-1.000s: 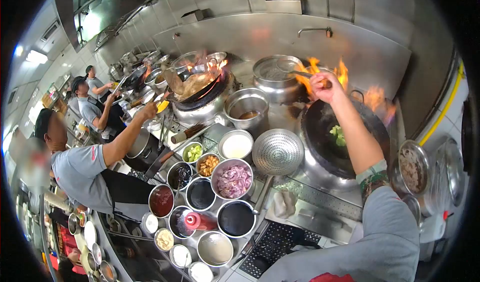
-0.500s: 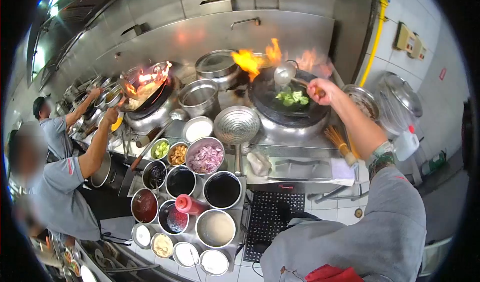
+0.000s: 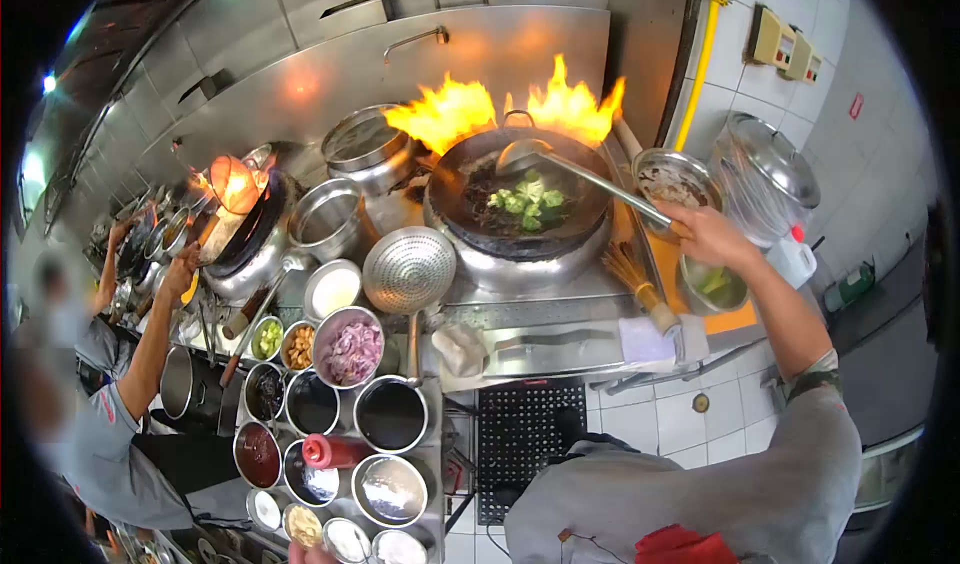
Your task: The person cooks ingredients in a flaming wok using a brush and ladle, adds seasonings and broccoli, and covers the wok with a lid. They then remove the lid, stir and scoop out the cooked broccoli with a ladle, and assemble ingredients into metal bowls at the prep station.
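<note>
My right hand [image 3: 708, 236] is closed round the end of a long-handled ladle [image 3: 610, 196]. The ladle's bowl hangs over the back part of a dark wok [image 3: 460, 204], above green vegetable pieces [image 3: 528, 202] lying in its middle. Tall flames [image 3: 575, 104] rise behind the wok's rim. Just below my right hand, a metal bowl [image 3: 712, 284] with some green inside rests on an orange board [image 3: 675, 264]. I cannot make out my left hand.
A perforated strainer [image 3: 409, 269] lies left of the wok, beside a bowl of chopped onion [image 3: 349, 348] and several sauce containers. A bamboo brush [image 3: 640, 289] lies in front. At far left a co-worker [image 3: 118, 454] works at another flaming wok.
The view has swung right. The ladle has lifted from beside the vegetables to above the wok, its handle now fully visible. The flames have grown, and the orange board and its bowl have come into view.
</note>
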{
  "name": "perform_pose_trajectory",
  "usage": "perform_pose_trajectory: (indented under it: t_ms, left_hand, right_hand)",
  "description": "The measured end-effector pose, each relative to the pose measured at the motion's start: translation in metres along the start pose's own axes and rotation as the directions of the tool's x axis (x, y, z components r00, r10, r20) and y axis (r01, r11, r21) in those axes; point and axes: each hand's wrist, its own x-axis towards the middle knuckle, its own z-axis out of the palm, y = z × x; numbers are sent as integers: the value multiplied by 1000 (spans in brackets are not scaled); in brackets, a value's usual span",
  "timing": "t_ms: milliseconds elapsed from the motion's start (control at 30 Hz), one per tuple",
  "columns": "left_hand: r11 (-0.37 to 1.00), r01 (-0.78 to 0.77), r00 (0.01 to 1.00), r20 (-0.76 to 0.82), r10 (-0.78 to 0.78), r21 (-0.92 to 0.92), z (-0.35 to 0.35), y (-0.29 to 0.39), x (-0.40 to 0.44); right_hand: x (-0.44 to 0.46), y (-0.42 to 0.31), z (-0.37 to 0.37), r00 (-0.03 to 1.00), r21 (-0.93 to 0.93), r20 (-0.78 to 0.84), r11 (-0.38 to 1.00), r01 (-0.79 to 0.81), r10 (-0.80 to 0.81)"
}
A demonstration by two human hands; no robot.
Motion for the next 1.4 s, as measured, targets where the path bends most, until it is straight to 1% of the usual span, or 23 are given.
perform_pose_trajectory:
  t_ms: [33,67,100,133,167,200,233,333,367,433,467,567,600,633,700,800,933,1033,1167,1200,1233,1300,1400]
  left_hand:
    - [969,-92,984,168,54,229,60,4,-20]
    - [985,-67,931,366,5,158,100,-27,-18]
    - [973,-170,808,587,49,153,150,-24,-34]
    - [997,-30,739,673,-27,73,207,-11,-57]
    - [932,-355,605,777,174,67,254,-16,-61]
    - [918,-389,536,828,163,72,298,-9,-72]
    - [873,-483,470,862,193,68,343,-13,-73]
    - [793,-609,332,898,290,-31,492,-25,-73]
    - [749,-659,277,904,325,-68,539,-37,-71]
    - [552,-832,213,948,236,50,627,-82,-61]
    - [527,-847,195,964,180,72,662,-103,-56]
    - [391,-907,166,986,-2,154,743,-148,-51]
    - [335,-926,164,984,-68,177,762,-160,-53]
    - [343,-922,159,983,-90,180,777,-169,-54]
    - [338,-864,326,926,-192,374,802,-194,-57]
    - [204,-924,253,918,-306,323,812,-173,-81]
    - [256,-922,259,954,-148,290,803,-159,-111]
    - [248,-935,235,967,-95,252,809,-162,-120]
    - [183,-969,135,978,-160,164,798,-153,-127]
    - [196,-953,206,969,-137,231,802,-165,-125]
    - [195,-959,180,972,-152,208,806,-174,-119]
    - [193,-969,117,975,-191,155,805,-168,-114]
    - [259,-965,14,994,-108,41,796,-167,-91]
  right_hand:
    - [3,6,-5,998,-23,55,999,-30,31]
    - [15,21,-2,999,-50,45,999,-7,9]
    - [31,40,6,999,-76,41,997,18,-15]
    - [43,56,10,998,-104,42,994,44,-40]
    - [49,67,7,997,-104,65,993,55,-48]
    - [54,76,-2,995,-104,81,993,64,-56]
    - [62,86,-9,993,-103,94,992,76,-67]
    - [50,129,-1,991,13,-59,992,123,-122]
    - [42,135,-2,996,67,-60,995,74,-70]
    - [24,147,-8,999,209,-44,978,-15,25]
    - [13,153,-11,998,300,-19,952,-55,64]
    - [-29,178,-6,979,409,-84,903,-134,183]
    - [-46,191,-3,969,442,-105,883,-157,225]
    - [-58,200,-1,956,473,-126,863,-176,264]
    - [-74,209,-1,938,474,-164,858,-196,306]
    - [-82,220,4,913,499,-156,827,-258,378]
    - [-80,225,15,911,484,-184,840,-243,369]
    - [-72,224,22,917,501,-189,838,-217,350]
    - [-60,209,28,917,501,-155,829,-249,369]
    - [-57,204,27,915,525,-120,807,-271,385]
    - [-55,200,26,912,545,-87,786,-293,401]
    - [-49,193,35,924,574,-133,788,-223,359]
    - [-40,177,34,936,599,-111,774,-205,333]
